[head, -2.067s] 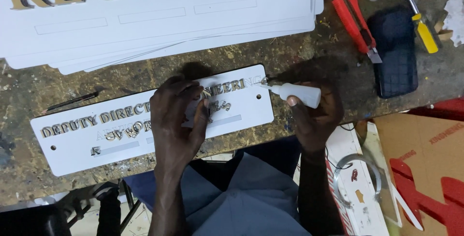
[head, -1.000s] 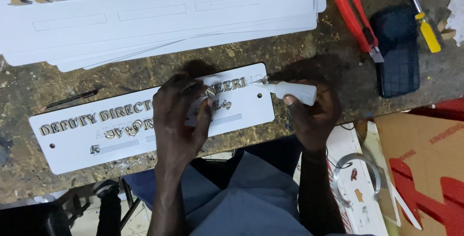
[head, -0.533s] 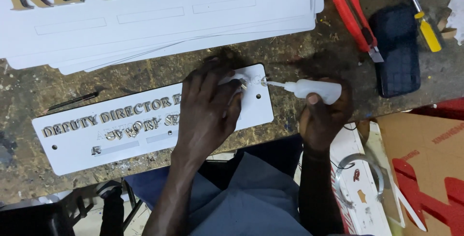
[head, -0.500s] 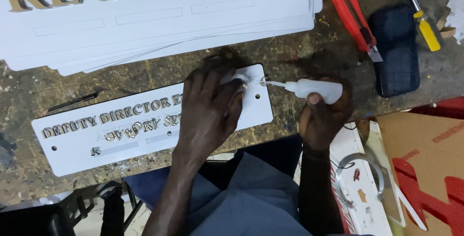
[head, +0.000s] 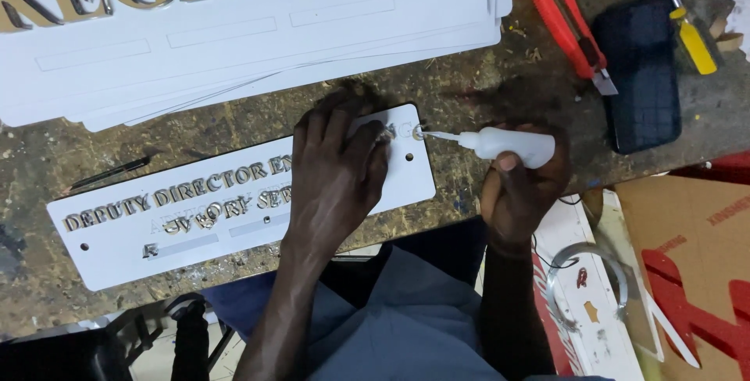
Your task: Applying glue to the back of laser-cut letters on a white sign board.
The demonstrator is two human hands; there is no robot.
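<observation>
Glue bottle (head: 512,147) is being pinched in the right hand (head: 519,194) — nozzle at 9 o'clock; too much squeeze and letters under the flat-spread left hand (head: 336,174) on the white sign plate (head: 125,244) are probably getting smeared.

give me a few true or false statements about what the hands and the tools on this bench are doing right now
1. The right hand holds a small white glue bottle with its thin nozzle pointing toward the small white sign plate. True.
2. The left hand is lifted clear of the plate. False: it presses flat on the plate's right part, covering some of the gold letters.
3. A red-handled utility knife lies on the workbench beside a dark phone. True.
4. The yellow-handled screwdriver is in the left hand. False: it lies at the bench's far right, untouched.
5. The stack of large white sign boards lies nearer the person than the small plate. False: it lies beyond it.
</observation>
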